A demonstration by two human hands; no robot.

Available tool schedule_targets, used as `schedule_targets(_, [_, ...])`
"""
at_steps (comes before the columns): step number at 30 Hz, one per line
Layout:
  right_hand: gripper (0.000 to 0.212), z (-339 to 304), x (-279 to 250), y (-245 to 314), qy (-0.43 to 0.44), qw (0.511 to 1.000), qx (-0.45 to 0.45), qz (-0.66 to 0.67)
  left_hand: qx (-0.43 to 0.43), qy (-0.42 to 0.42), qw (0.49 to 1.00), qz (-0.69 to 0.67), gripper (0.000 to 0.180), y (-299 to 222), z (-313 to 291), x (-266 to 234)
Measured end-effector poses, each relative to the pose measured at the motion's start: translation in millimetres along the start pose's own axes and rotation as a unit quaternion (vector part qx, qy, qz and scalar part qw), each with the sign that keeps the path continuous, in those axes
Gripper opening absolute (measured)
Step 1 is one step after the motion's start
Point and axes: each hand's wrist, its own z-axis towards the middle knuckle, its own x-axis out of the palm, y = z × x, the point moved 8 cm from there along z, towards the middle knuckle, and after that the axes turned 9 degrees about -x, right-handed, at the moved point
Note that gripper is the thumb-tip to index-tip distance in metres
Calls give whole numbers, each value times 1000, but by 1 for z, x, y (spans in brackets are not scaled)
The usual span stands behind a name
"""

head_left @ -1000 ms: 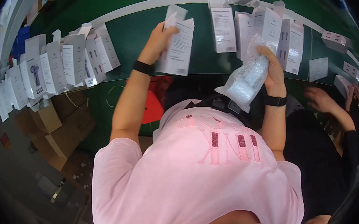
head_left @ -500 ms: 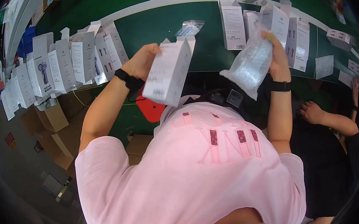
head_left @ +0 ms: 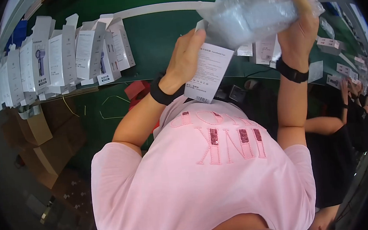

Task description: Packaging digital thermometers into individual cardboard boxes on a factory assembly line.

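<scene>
My left hand [head_left: 183, 58] is closed round a tall white carton [head_left: 210, 72] with small print on its face. The carton stands tilted above the table's near edge, its top end away from me. In my right hand [head_left: 301, 32] is a clear bubble-wrap bag [head_left: 258, 14] with a pale, bulky item inside, gripped by its right end. The bag's left end overlaps the carton's top; whether any of it is inside, I cannot tell. The bag hides the carton's opening and part of the cartons behind it.
White cartons with raised flaps [head_left: 63, 60] line the table's left side. More cartons [head_left: 267, 50] stand behind my right wrist. The green table [head_left: 155, 38] has a pale strip along its back. Brown cardboard boxes [head_left: 36, 123] lie below left. Other people's hands [head_left: 351, 86] are at far right.
The bubble-wrap bag has risen and moved away from me, its left end now over the carton. My left hand has shifted right with the carton, which has turned to show its printed face.
</scene>
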Motion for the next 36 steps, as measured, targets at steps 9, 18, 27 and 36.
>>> schedule_targets(9, [28, -70, 113, -14, 449, 858, 108, -225, 166, -11, 986, -1, 43, -51, -37, -4])
schedule_targets(18, [18, -170, 131, -66, 731, 560, 192, -341, 266, -26, 956, 124, 56, -8, -69, -38])
schedule_targets(27, [43, -111, -37, -282, 439, 609, 103, -652, 61, -295, 954, 6, 51, 54, -111, -177])
schedule_targets(36, [16, -32, 84, -96, 298, 904, 162, -259, 92, -181, 977, -69, 52, -5, -77, -129])
